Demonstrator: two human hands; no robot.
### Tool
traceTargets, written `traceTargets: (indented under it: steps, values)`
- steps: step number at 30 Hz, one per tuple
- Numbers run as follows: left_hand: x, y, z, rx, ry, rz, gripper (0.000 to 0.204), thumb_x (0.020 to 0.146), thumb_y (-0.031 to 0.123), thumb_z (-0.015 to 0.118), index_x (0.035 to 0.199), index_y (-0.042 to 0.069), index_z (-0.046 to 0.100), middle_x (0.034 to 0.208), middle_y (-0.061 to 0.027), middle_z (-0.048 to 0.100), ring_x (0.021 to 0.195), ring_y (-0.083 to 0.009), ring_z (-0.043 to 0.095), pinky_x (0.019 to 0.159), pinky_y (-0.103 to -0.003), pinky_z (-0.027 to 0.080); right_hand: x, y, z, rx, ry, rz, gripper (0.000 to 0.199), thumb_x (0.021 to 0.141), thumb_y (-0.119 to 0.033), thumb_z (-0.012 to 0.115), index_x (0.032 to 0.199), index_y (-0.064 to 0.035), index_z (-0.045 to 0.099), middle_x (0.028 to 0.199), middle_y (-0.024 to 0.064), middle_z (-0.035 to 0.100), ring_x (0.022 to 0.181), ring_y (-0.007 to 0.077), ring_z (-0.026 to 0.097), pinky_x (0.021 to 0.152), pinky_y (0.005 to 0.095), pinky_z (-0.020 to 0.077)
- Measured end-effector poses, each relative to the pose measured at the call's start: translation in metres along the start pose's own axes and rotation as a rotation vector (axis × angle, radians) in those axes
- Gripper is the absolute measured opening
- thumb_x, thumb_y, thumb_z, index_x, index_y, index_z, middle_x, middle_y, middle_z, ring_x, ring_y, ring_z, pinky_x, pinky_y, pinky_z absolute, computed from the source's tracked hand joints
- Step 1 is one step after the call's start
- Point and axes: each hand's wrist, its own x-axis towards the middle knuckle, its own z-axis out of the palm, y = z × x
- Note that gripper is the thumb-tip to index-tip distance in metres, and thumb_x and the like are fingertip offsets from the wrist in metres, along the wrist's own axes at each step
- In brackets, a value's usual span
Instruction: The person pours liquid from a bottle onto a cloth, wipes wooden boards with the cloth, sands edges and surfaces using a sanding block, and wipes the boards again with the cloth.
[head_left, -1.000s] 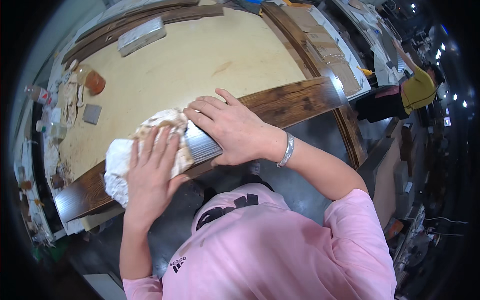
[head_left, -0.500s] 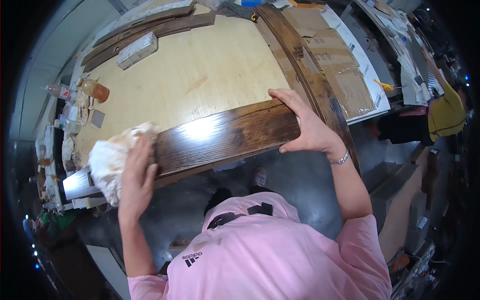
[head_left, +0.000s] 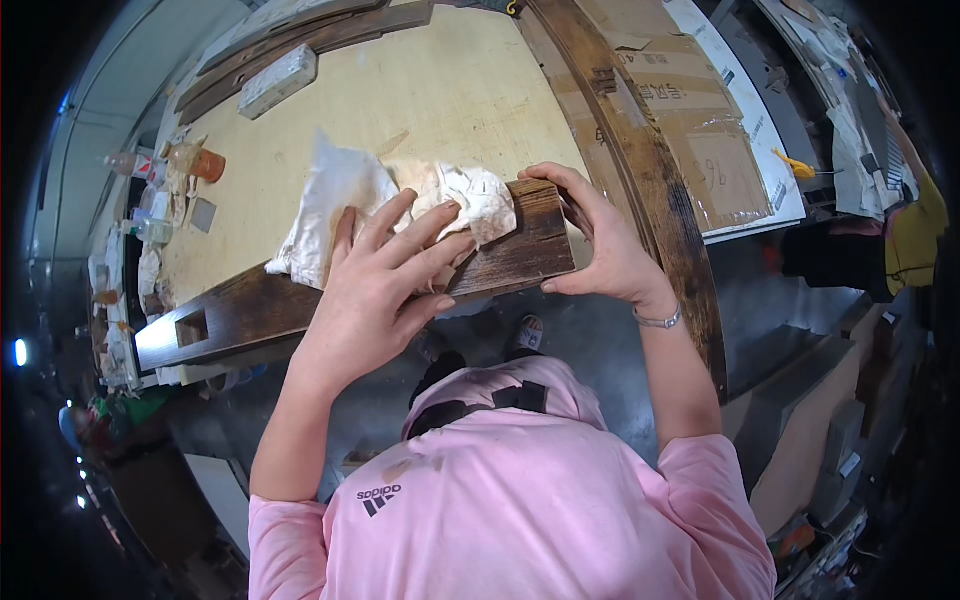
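Note:
A long dark-stained wooden plank (head_left: 250,305) lies along the near edge of a pale plywood tabletop (head_left: 440,95). It has a square hole near its left end. My left hand (head_left: 375,275) presses flat on a white stained cloth (head_left: 350,190) that covers the plank's middle. My right hand (head_left: 595,240) grips the plank's right end, fingers wrapped over the top edge. A bracelet sits on that wrist.
A grey sanding block (head_left: 278,80) lies at the table's far side. Small bottles and jars (head_left: 165,165) crowd the left edge. A dark curved beam (head_left: 640,150) and cardboard sheets (head_left: 700,120) lie to the right. Grey floor shows below.
My left hand has slid the cloth rightward along the plank from its left end to the middle. My right hand stays at the right end.

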Motion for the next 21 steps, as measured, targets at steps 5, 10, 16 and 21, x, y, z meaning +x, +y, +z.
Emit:
traceTargets:
  steps: [5, 10, 16, 21]
  values:
    - [-0.008, -0.011, 0.015, -0.184, 0.081, -0.026, 0.052, 0.077, 0.011, 0.075, 0.128, 0.017, 0.068, 0.146, -0.0037, 0.056, 0.144, -0.0357, 0.038, 0.117, -0.065, 0.019, 0.000, 0.011, 0.005, 0.030, 0.017, -0.003, 0.106, 0.056, -0.019, 0.089, 0.148, -0.0031, 0.039, 0.145, 0.0103, 0.047, 0.136, 0.0226, 0.046, 0.117, 0.0354, 0.0329]
    - [-0.028, -0.014, 0.014, -0.747, 0.463, -0.044, 0.038, 0.081, 0.004, 0.073, 0.118, -0.003, 0.071, 0.128, -0.0177, 0.067, 0.128, -0.0327, 0.057, 0.110, -0.040, 0.041, 0.000, 0.018, 0.009, 0.103, 0.077, -0.044, 0.107, 0.053, -0.025, 0.088, 0.147, -0.0048, 0.041, 0.143, 0.0097, 0.049, 0.136, 0.0237, 0.046, 0.115, 0.0379, 0.0333]
    - [-0.067, -0.015, 0.009, -1.574, 0.529, -0.203, 0.032, 0.091, 0.005, 0.069, 0.118, -0.011, 0.067, 0.121, -0.0220, 0.068, 0.117, -0.0271, 0.064, 0.107, -0.038, 0.045, 0.002, 0.020, 0.012, 0.149, 0.094, -0.045, 0.109, 0.055, -0.025, 0.089, 0.148, -0.0012, 0.038, 0.144, 0.0125, 0.047, 0.136, 0.0254, 0.045, 0.115, 0.0361, 0.0340]
    - [-0.088, -0.010, 0.010, -1.850, 0.671, -0.424, 0.023, 0.088, 0.017, 0.076, 0.094, -0.001, 0.063, 0.094, -0.0143, 0.066, 0.100, -0.0283, 0.065, 0.108, -0.048, 0.046, 0.003, 0.022, 0.013, 0.169, 0.112, -0.018, 0.110, 0.056, -0.025, 0.090, 0.149, -0.0010, 0.035, 0.144, 0.0119, 0.045, 0.134, 0.0246, 0.047, 0.113, 0.0363, 0.0380]
